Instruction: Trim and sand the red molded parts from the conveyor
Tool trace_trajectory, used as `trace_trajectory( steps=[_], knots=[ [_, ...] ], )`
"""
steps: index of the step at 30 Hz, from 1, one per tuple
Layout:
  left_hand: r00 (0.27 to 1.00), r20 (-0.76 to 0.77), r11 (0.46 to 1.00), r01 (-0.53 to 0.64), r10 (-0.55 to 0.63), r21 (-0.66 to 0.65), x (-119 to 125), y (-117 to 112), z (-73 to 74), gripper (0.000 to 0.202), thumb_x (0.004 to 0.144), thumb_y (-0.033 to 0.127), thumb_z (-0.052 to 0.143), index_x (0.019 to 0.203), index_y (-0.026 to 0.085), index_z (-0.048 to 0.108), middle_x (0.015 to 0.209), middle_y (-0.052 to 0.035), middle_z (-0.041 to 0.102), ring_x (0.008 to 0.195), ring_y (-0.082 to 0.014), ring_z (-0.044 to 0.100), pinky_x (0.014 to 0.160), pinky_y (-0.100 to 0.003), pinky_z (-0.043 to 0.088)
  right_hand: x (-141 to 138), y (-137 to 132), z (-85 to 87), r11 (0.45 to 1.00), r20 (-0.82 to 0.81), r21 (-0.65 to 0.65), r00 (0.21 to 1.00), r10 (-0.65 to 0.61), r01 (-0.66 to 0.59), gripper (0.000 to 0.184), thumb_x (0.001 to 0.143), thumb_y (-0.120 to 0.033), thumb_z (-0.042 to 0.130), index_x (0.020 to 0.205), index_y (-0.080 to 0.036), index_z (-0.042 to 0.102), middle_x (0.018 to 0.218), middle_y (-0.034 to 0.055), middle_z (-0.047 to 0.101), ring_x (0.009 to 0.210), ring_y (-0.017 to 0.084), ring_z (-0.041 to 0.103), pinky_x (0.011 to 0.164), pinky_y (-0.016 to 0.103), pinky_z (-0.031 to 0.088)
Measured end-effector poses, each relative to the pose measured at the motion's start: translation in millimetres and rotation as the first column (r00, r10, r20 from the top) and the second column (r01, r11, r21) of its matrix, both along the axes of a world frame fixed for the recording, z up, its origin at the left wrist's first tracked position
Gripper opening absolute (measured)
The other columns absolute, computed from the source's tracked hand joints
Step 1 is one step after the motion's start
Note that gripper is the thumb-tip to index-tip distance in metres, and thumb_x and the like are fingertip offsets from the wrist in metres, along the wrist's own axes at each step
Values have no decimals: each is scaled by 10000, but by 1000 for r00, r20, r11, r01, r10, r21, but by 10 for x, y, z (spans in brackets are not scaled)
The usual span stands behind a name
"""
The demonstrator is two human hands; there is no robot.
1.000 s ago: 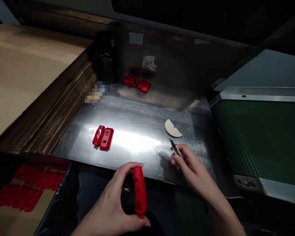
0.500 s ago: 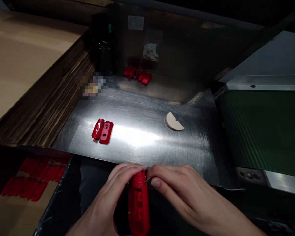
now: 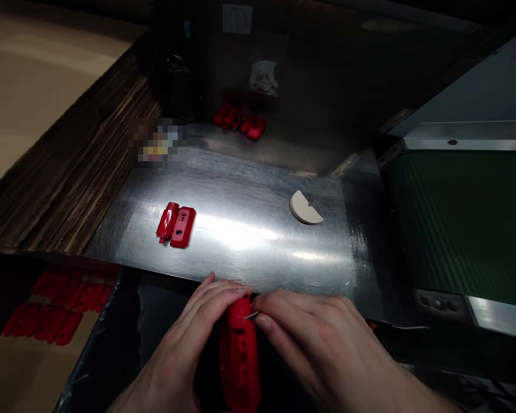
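My left hand (image 3: pixel 184 338) is wrapped round a red plastic casing (image 3: pixel 239 361), held upright below the near edge of the metal table. Its ribbed round end points away from me, and the recessed inner side faces up. Between thumb and fingers, my right hand (image 3: pixel 313 330) pinches a thin metal blade (image 3: pixel 251 315); its tip lies against the casing near the ribbed end. The rest of the blade is hidden in the fist. Two joined red casing parts (image 3: pixel 176 225) lie on the table ahead, to the left.
On the metal table (image 3: pixel 241 264) lies a pale half-round piece (image 3: pixel 305 207). Several red parts (image 3: pixel 241 121) sit by the back panel. Stacked cardboard (image 3: pixel 124 115) stands left, a green conveyor belt (image 3: pixel 468 223) right. More red parts (image 3: pixel 43 324) lie in a box at lower left.
The blade tip has moved left, further over the casing's ribbed end. Both hands and the casing have shifted slightly left, and the casing has tilted a little. The camera view has shifted slightly.
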State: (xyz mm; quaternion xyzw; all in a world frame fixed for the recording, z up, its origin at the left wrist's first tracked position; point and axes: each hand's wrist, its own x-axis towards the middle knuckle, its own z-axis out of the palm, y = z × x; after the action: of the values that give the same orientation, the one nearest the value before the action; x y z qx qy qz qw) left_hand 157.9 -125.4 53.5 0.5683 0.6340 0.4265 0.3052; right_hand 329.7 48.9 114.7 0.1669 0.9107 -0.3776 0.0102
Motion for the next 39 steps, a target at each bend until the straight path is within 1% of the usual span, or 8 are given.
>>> trace_trajectory(
  steps=[5, 9, 18, 22, 28, 34, 37, 39],
  knots=[
    [998, -56, 1000, 16, -16, 1, -23, 5, 10, 1074, 781, 408, 955, 1653, 355, 329, 1679, -55, 552, 1591, -333, 452, 1375, -471, 295, -10, -73, -75, 989, -100, 143, 995, -16, 30, 390, 1206, -311, 329, 1006, -223, 651, 855, -19, 710, 647, 128, 655, 563, 273, 417],
    [996, -87, 1000, 1, 1, 20, -27, 19, 13, 1034, 802, 352, 922, 1657, 316, 343, 1641, -58, 595, 1560, -316, 503, 1385, -444, 258, -38, -71, -78, 977, -110, 211, 994, 5, 18, 456, 1212, -332, 277, 985, -221, 656, 823, -15, 707, 618, 133, 657, 552, 294, 416],
    [999, -37, 998, -16, 19, 60, -16, -9, -28, 991, 812, 421, 915, 1654, 329, 400, 1621, -34, 619, 1503, -302, 578, 1376, -368, 260, -33, -56, -58, 986, -30, 165, 999, 24, -19, 437, 1195, -337, 295, 922, -232, 618, 772, -17, 683, 549, 149, 612, 490, 340, 338],
    [998, -34, 997, -42, 44, 62, 8, 7, -5, 909, 849, 439, 881, 1638, 333, 441, 1597, -28, 642, 1474, -310, 608, 1362, -387, 302, -17, -62, -48, 989, -11, 149, 1000, 25, -23, 385, 1193, -344, 320, 963, -244, 611, 764, -32, 692, 531, 150, 600, 484, 347, 298],
    [996, -85, 1000, 9, -8, 16, -42, -8, -12, 976, 811, 454, 905, 1644, 330, 412, 1617, -35, 623, 1485, -321, 595, 1365, -405, 300, -5, -54, -46, 990, 5, 142, 1000, 7, -8, 325, 1183, -334, 368, 980, -249, 607, 778, -33, 712, 540, 159, 625, 496, 348, 270],
    [972, -212, 995, 99, -102, -22, -104, 3, -49, 1051, 801, 443, 897, 1669, 300, 323, 1663, -93, 566, 1528, -363, 532, 1355, -480, 332, -14, 17, 32, 999, 97, 10, 995, 38, -39, 234, 1153, -311, 459, 975, -238, 592, 856, -25, 736, 622, 161, 659, 543, 316, 327],
    [966, -229, 993, 116, -119, -25, -105, 0, -67, 1033, 822, 412, 876, 1673, 285, 305, 1680, -107, 541, 1551, -352, 501, 1367, -477, 301, -45, 135, 109, 987, 141, -151, 987, 77, -55, 223, 1164, -295, 452, 999, -237, 590, 929, -32, 735, 707, 143, 666, 610, 285, 386],
    [959, -248, 991, 133, -135, -24, -101, 0, -79, 1007, 852, 384, 858, 1678, 276, 292, 1683, -117, 535, 1572, -341, 469, 1378, -483, 268, -58, 231, 116, 948, 141, -314, 984, 107, -58, 234, 1169, -296, 464, 989, -241, 602, 901, -56, 709, 719, 124, 638, 663, 268, 413]
  ],
)
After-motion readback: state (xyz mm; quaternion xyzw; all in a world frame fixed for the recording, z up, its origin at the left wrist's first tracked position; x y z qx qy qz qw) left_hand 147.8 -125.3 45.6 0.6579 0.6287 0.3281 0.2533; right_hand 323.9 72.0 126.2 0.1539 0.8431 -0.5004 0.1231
